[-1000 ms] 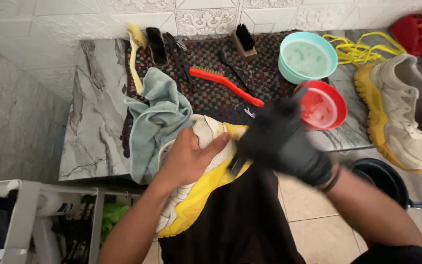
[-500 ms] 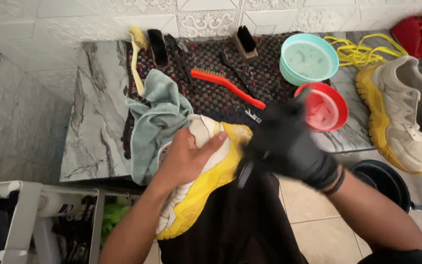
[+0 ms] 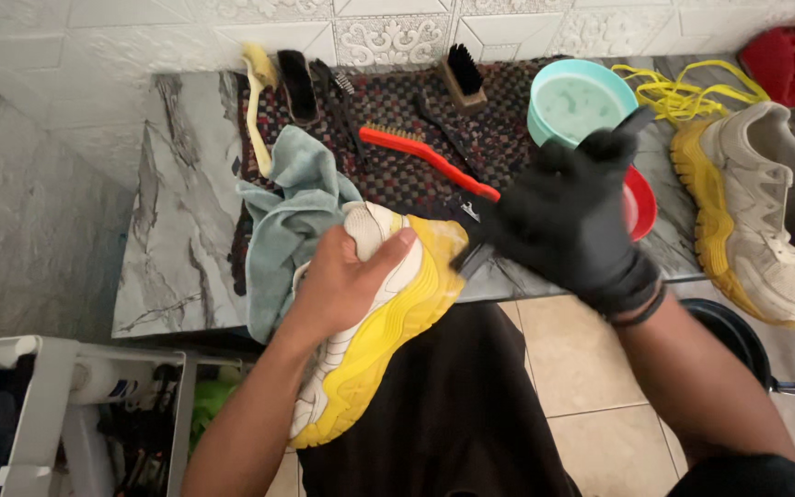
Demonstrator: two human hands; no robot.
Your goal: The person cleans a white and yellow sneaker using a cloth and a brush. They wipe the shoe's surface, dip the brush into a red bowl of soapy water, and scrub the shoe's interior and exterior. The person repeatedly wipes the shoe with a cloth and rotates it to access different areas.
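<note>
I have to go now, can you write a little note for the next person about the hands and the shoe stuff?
Left hand, bare, grips the white sneaker with yellow sole over the lap. Right hand, in a black glove, holds a dark brush handle, raised near the teal plastic bowl. Grey-green cloth drapes beside the shoe. Red-handled brush lies on the woven mat. Second matching sneaker sits on the marble counter, laces out.

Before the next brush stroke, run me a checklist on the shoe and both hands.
1. Left hand grips the sneaker: ok.
2. Right hand, gloved, holds a dark brush handle: ok; bristles cannot tell, hidden and blurred.
3. Sneaker on the lap, toe against the counter edge: ok.
4. Teal bowl upright by the right hand: ok.
5. Grey-green cloth beside the sneaker: ok.
</note>
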